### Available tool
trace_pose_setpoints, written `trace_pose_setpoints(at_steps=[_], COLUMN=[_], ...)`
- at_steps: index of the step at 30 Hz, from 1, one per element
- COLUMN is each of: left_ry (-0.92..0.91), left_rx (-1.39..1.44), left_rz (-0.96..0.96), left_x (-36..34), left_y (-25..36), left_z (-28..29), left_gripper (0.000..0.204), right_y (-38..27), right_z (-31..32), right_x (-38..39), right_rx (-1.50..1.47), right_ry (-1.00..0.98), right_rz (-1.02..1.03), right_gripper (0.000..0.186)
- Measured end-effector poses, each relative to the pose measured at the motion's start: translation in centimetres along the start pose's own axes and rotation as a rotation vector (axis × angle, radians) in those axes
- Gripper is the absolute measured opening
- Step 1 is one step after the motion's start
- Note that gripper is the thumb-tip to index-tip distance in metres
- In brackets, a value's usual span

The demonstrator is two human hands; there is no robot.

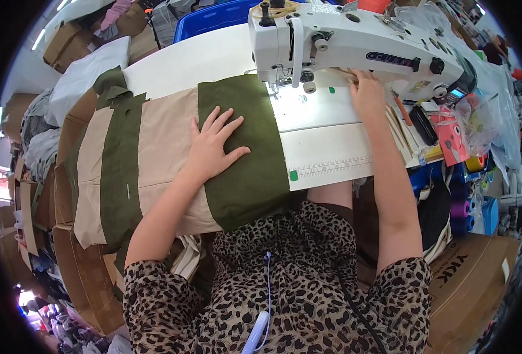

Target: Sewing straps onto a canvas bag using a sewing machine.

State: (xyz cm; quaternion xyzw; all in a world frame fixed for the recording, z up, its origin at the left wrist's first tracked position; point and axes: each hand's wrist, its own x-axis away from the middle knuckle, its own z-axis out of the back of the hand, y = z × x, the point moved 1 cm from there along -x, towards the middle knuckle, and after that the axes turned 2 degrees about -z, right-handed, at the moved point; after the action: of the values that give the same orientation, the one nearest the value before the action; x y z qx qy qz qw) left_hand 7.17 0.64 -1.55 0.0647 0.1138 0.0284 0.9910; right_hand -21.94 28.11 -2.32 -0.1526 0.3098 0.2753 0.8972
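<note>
My left hand (pixel 212 146) lies flat with fingers spread on a sewn fabric panel (pixel 243 153) of wide dark green and beige stripes. The panel covers the left of the white sewing table (pixel 326 144), and its near edge hangs toward my lap. Beneath the arm of a white sewing machine (pixel 355 44), my right hand (pixel 368 97) has its fingers bent around the end of a beige strip (pixel 342 73); the machine partly hides the fingertips. The lit needle area stands just beyond the panel's right edge, apart from the cloth.
Beige strips (pixel 398 134), an orange-handled tool (pixel 401 110) and a black case (pixel 422 125) lie at the table's right. A blue bin (pixel 214 22) stands behind. Cardboard boxes flank me, one at left (pixel 81 283) and one at lower right (pixel 473 289).
</note>
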Motion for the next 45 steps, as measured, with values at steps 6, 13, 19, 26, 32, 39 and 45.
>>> trace_pose_setpoints(at_steps=[6, 13, 19, 26, 32, 39, 45], left_ry=[0.230, -0.469, -0.342, -0.533, -0.397, 0.091, -0.005], left_rx=[0.600, 1.641, 1.794, 1.212, 0.751, 0.288, 0.250], left_rz=[-0.103, 0.550, 0.775, 0.476, 0.381, -0.092, -0.138], left_x=[0.6, -6.4, -8.8, -5.3, -1.4, -0.4, 0.2], left_y=[2.9, 10.4, 10.9, 5.8, 0.0, 2.6, 3.1], left_z=[3.3, 0.7, -1.2, 2.1, 3.3, 0.9, 0.6], left_gripper=[0.026, 0.042, 0.030, 0.020, 0.018, 0.027, 0.032], right_y=[-2.7, -7.2, -12.7, -15.2, -14.9, -13.3, -13.1], right_z=[4.3, 11.7, 19.0, 17.1, 14.3, 12.4, 11.7], right_x=[1.8, 5.7, 12.3, 15.0, 15.0, 14.8, 15.2], right_rx=[-0.243, -0.260, -0.597, -1.048, -0.741, -0.683, -0.494], right_ry=[0.036, -0.322, -0.736, -0.810, -0.525, -0.458, -0.484], right_rz=[0.132, 0.213, 0.272, 0.389, 0.363, 0.384, 0.515], right_gripper=[0.024, 0.022, 0.040, 0.054, 0.048, 0.033, 0.041])
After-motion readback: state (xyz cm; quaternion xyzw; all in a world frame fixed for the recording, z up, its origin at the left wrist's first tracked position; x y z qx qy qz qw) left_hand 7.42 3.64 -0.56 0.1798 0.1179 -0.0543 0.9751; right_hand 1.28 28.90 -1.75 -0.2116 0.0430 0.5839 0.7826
